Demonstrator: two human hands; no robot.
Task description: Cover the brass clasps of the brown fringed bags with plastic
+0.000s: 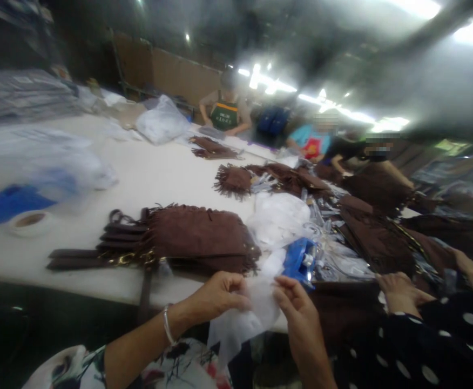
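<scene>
Between my two hands a thin white sheet, perhaps tissue paper, hangs down over the table's front edge. My left hand, with a bracelet on the wrist, pinches its left side. My right hand pinches its upper right corner between thumb and fingers. Just beyond my left hand lies a stack of brown fringed bags, with straps and gold-coloured clasps pointing left. A pile of crumpled white tissue sits behind the sheet. Close to my right hand is a blue plastic packet.
A co-worker's hands with polka-dot sleeves handle brown bags close on my right. More fringed bags lie farther back. A roll of tape and plastic bags are at left. Several people work across the white table.
</scene>
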